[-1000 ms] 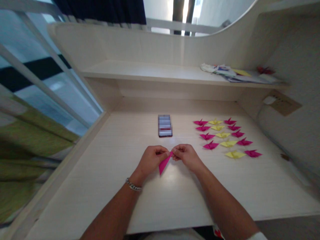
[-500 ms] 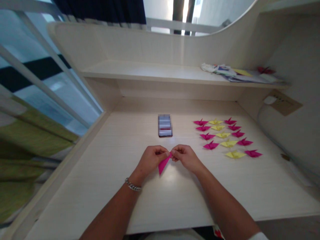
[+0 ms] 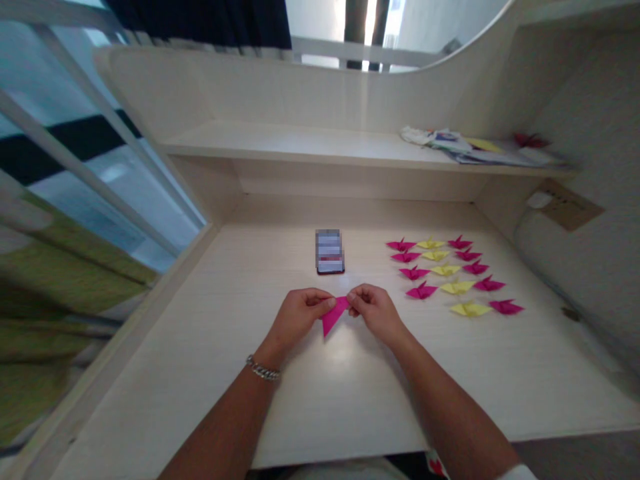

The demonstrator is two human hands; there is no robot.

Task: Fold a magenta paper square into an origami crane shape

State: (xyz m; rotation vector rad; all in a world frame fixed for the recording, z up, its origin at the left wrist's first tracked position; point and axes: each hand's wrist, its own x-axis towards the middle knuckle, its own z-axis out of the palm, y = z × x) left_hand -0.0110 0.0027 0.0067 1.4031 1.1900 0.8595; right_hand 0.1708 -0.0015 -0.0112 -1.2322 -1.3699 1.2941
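A piece of folded pink paper [image 3: 333, 317] is held between my two hands above the desk, one pointed end hanging down towards me. My left hand [image 3: 301, 313] pinches its left side between thumb and fingers. At the upper right corner, the thumb and fingertips of my right hand [image 3: 373, 308] close on the paper. Just beyond my hands a phone [image 3: 330, 252] lies flat with its screen lit. To the right, folded pink paper cranes [image 3: 422, 291] and yellow paper cranes [image 3: 457, 287] sit in rows.
The pale desk [image 3: 210, 373] has a raised shelf [image 3: 300, 143] along its back, with papers [image 3: 480, 148] piled at its right end. On the right wall a plug sits in a socket plate [image 3: 575, 205], its cable running down. White bars [image 3: 100, 157] border the left side.
The hands have moved slightly apart and a little away from me. More of the pink paper's upper edge shows between them, and its hanging point has risen slightly.
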